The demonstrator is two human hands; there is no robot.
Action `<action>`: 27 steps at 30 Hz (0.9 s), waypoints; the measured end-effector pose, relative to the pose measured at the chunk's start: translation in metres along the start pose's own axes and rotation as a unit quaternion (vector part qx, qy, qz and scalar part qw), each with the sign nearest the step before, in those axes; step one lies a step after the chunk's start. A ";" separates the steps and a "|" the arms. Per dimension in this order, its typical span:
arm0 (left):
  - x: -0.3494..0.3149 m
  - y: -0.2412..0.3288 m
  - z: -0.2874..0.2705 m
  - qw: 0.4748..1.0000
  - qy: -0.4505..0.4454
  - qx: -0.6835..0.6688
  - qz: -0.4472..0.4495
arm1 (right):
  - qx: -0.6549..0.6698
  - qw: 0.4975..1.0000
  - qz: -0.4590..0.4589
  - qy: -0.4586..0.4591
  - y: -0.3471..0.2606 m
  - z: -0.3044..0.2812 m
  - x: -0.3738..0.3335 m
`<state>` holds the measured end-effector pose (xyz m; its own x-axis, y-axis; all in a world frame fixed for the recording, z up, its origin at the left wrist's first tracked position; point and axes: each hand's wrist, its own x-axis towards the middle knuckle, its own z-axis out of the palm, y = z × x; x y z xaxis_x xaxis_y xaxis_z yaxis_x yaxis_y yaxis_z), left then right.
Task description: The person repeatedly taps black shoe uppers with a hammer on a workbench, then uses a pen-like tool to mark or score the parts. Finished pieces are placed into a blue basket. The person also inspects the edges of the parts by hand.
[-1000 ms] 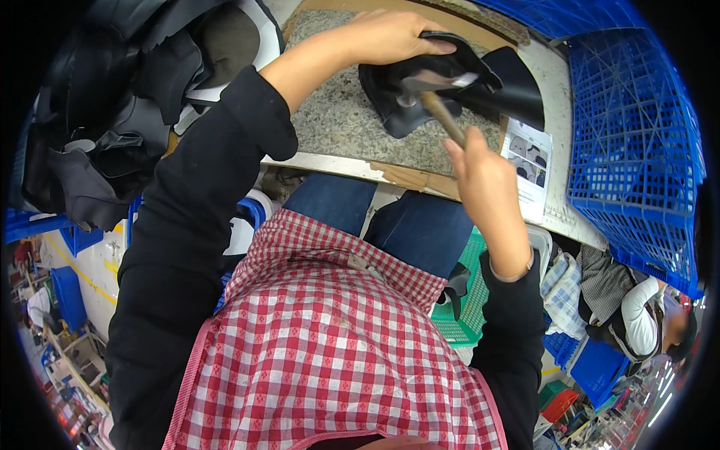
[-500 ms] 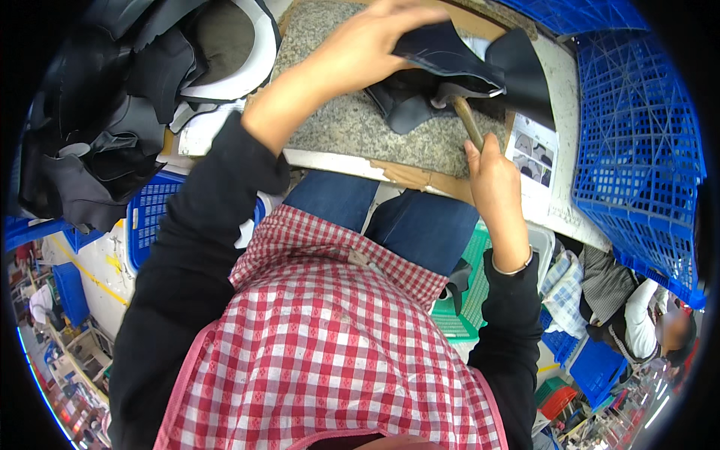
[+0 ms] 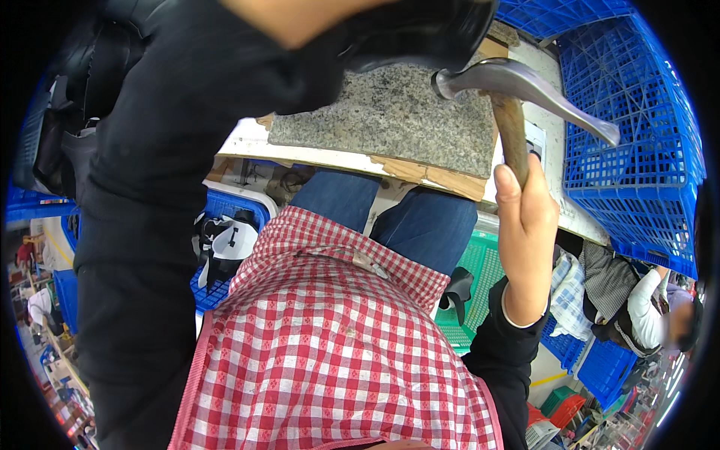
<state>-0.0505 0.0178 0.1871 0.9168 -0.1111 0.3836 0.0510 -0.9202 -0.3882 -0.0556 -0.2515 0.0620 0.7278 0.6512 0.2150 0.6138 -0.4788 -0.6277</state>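
Note:
My right hand (image 3: 529,225) is closed around the wooden handle of a hammer (image 3: 512,139). Its curved metal head is raised beside the right edge of a speckled stone slab (image 3: 405,120), with one end pointing toward a blue crate. My left arm reaches up across the slab's left part; only bare skin near the wrist (image 3: 300,16) shows at the top edge, and the fingers are out of sight. A shiny black leather piece (image 3: 427,34) spreads over the far part of the slab, next to the left arm. Whether the left hand grips it is hidden.
A tall blue crate (image 3: 630,142) stands on the right. Black leather pieces (image 3: 64,142) are heaped at the far left. Below the table are a blue basket (image 3: 202,289) with cut pieces and a green basket (image 3: 476,292). Another person (image 3: 645,319) sits at the lower right.
The hammer has come out from inside the black leather piece and up to the right. My left arm has swung up toward the camera, and the leather piece has moved to the top edge.

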 end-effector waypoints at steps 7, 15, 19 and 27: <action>-0.019 0.003 0.112 0.847 -0.358 -0.354 0.172 | -0.150 0.986 0.011 -0.069 0.066 0.082 0.013; -0.116 -0.008 0.181 0.994 0.061 -0.081 0.049 | -0.203 0.978 -0.032 -0.029 0.092 0.112 -0.007; -0.099 0.012 0.155 0.958 0.219 -0.096 0.157 | -0.229 0.972 -0.004 -0.045 0.092 0.113 -0.002; -0.176 0.018 0.199 0.834 -0.132 -0.509 -0.168 | -0.233 0.971 -0.029 -0.050 0.064 0.087 0.018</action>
<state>-0.1322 0.0957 -0.0543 0.9807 0.1796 0.0769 0.0831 -0.7398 0.6676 -0.0301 -0.2196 -0.0396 0.6692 0.7276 0.1506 0.7412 -0.6394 -0.2045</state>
